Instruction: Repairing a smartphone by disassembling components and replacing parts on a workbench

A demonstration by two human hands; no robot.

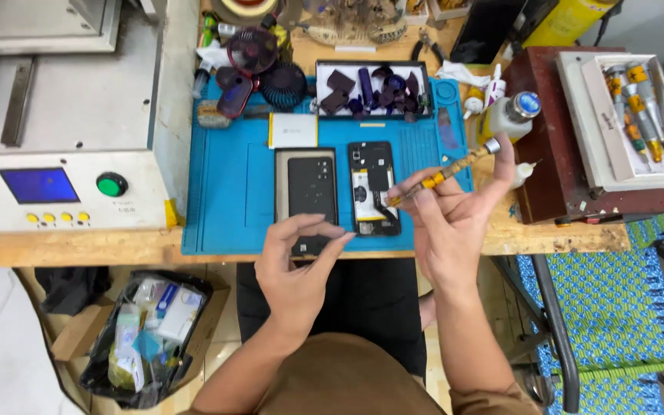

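Note:
My right hand (451, 223) grips a slim yellow screwdriver (441, 176), its tip pointing down-left at an opened phone (373, 188) lying on a blue work mat (232, 200). My left hand (297, 257) hovers at the mat's near edge with fingers curled and pinched, over the lower end of a dark phone back panel (307, 188). Whether it holds a small part I cannot tell. The two phone pieces lie side by side, the panel to the left.
A black tray of dark parts (373, 88) and small fans (267, 65) sit at the mat's far side. A grey machine (63, 123) stands left. A brown box (570, 146) with a white screwdriver tray (628, 115) is right. A bag of rubbish (147, 334) lies below.

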